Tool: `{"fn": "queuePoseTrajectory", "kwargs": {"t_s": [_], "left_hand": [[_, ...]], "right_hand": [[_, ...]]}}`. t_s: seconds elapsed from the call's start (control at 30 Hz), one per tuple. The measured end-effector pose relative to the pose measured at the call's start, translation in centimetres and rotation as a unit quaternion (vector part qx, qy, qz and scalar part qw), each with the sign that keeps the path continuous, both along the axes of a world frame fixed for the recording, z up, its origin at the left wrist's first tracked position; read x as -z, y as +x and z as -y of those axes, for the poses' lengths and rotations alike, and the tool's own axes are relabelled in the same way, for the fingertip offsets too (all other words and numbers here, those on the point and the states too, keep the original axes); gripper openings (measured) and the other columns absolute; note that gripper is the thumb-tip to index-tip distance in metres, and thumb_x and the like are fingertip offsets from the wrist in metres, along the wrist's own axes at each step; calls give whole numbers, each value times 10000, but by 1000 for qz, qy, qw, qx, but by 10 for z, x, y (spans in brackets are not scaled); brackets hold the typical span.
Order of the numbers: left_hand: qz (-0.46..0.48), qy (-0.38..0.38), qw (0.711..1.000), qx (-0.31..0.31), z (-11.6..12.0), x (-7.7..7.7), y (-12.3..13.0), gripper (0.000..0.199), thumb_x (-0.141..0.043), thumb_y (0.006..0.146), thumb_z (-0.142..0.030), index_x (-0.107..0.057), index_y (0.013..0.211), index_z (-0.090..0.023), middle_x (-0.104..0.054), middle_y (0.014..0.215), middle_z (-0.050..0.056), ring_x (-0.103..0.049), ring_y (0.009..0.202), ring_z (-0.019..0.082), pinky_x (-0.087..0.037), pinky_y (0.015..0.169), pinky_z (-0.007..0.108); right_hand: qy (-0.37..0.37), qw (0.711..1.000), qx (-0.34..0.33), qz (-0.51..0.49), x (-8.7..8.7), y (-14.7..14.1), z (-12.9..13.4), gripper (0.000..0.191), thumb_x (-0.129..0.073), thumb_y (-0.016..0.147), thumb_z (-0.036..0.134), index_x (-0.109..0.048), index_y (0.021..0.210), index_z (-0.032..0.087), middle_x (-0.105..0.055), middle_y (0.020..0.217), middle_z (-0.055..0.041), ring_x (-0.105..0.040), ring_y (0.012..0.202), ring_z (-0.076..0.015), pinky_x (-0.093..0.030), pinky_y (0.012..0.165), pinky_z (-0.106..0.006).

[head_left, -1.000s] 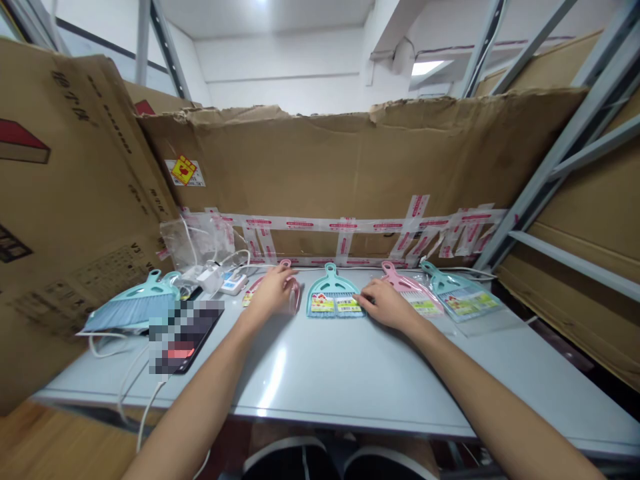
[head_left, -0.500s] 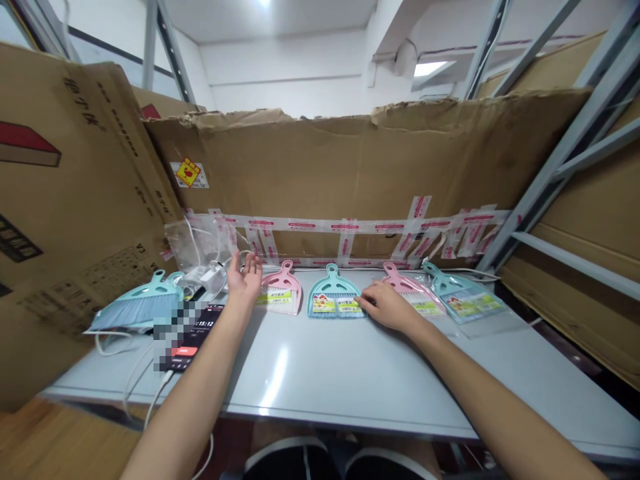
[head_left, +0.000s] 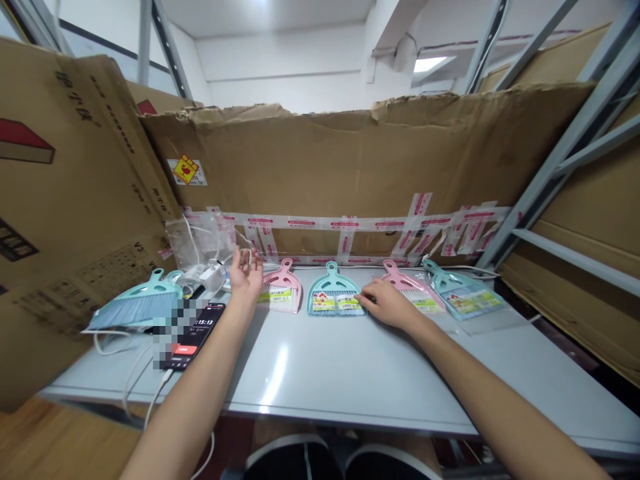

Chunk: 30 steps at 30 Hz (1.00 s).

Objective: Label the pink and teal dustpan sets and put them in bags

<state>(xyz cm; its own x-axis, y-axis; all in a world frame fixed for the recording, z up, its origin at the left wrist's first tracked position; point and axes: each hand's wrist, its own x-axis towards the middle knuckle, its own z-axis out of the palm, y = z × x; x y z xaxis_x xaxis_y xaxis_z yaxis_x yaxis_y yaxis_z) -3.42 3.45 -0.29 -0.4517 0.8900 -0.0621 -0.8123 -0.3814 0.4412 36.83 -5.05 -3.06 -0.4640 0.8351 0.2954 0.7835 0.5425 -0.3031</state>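
Torn cardboard sheets (head_left: 350, 160) stand along the back of a long pale counter (head_left: 350, 380), fixed there with strips of red-printed tape (head_left: 345, 223), and grey steel shelf uprights (head_left: 565, 133) rise at the right side. In the head camera, the only view, small dustpans with brushes lie in a row across the counter. The person's left hand (head_left: 246, 277) draws the eye first: it is open wide, with the palm turned up and the fingers spread, and it holds nothing. It is just to the left of a pink dustpan (head_left: 285, 277), and it does not seem to touch it. Whether the wrist rests on the counter, one cannot tell. The right hand (head_left: 387, 305) lies low with loosely curled fingers and also holds nothing that can be seen. Its fingertips (head_left: 362, 300) reach the edge of a teal dustpan (head_left: 333, 293), and the hand is just in front of a second pink dustpan (head_left: 405, 283). Farther right lies another teal dustpan (head_left: 457, 293) in a clear bag. On the left side are a large teal dustpan (head_left: 137, 303), a white charger (head_left: 213, 275), and a partly blurred phone (head_left: 195, 340) with a white cable (head_left: 157, 393).
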Motion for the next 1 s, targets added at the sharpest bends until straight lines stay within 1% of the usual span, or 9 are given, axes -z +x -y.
{"fn": "queuePoseTrajectory", "kwargs": {"t_s": [0.13, 0.27, 0.37, 0.43, 0.5, 0.6, 0.7, 0.87, 1.0], "left_hand": [[-27, 15, 999, -23, -2, -1, -9, 87, -736, 1089, -327, -712, 1114, -248, -707, 1053, 24, -743, 950, 124, -666, 855, 248], [-15, 19, 999, -44, -5, -4, -15, 77, -670, 1124, -230, -726, 1071, -232, -750, 1099, 8, -718, 951, 88, -617, 820, 193], [-50, 20, 998, -42, -3, -5, -9, 75, -700, 1102, -212, -768, 1100, -242, -798, 1112, -1, -715, 930, 87, -580, 777, 184], [-100, 43, 994, -15, 1, -4, 3, 76, -800, 1034, -257, -797, 1110, -250, -820, 1129, 9, -717, 897, 95, -576, 766, 196], [-156, 75, 985, 22, 8, -2, 19, 208, -935, 902, -307, -810, 1052, -235, -828, 1095, 21, -714, 857, 101, -582, 780, 211], [-253, 104, 959, 75, 20, 2, 44, 385, -1072, 687, -350, -770, 876, -203, -792, 914, 8, -713, 827, 128, -588, 811, 252], [-346, 95, 928, 105, 30, 6, 61, 451, -1097, 625, -355, -720, 818, -199, -731, 834, -15, -686, 784, 131, -554, 774, 260], [-416, 71, 899, 111, 37, 7, 67, 461, -1064, 669, -346, -707, 932, -218, -709, 949, -10, -704, 858, 159, -556, 789, 275], [-419, 67, 899, 110, 37, 7, 67, 603, -1042, 691, -316, -734, 1203, -244, -726, 1094, 31, -745, 963, 207, -614, 847, 325]], "right_hand": [[4, 1000, -4, -5, 2, 1, -1, 339, -607, 1117, 321, -731, 820, 216, -781, 844, -78, -660, 911, -275, -436, 873, -385], [1, 1000, -8, -12, 1, 0, 0, 338, -604, 1111, 315, -727, 810, 221, -777, 842, -76, -661, 900, -269, -444, 866, -382], [0, 1000, -5, -14, 1, 0, 0, 349, -604, 1107, 313, -710, 786, 224, -765, 824, -72, -654, 887, -267, -443, 858, -380], [4, 1000, 1, -11, 1, 0, 0, 346, -600, 1109, 330, -711, 798, 225, -770, 845, -77, -656, 907, -275, -441, 875, -388], [9, 1000, 15, -10, 3, 0, -1, 317, -603, 1106, 348, -722, 841, 222, -783, 900, -88, -663, 948, -286, -439, 920, -404], [12, 999, 32, -11, 8, 1, -3, 202, -634, 1065, 314, -722, 914, 213, -784, 980, -96, -668, 1001, -294, -429, 986, -429], [8, 999, 34, -23, 13, 3, -6, 45, -652, 989, 211, -687, 961, 207, -773, 1009, -81, -674, 1009, -280, -422, 999, -426], [5, 996, 49, -72, 18, 3, -11, 115, -630, 893, 126, -627, 963, 217, -752, 945, -50, -675, 900, -240, -448, 890, -368], [23, 982, 104, -153, 15, 5, -14, 85, -577, 916, 156, -606, 939, 232, -741, 923, -66, -677, 841, -242, -466, 777, -348]]}}
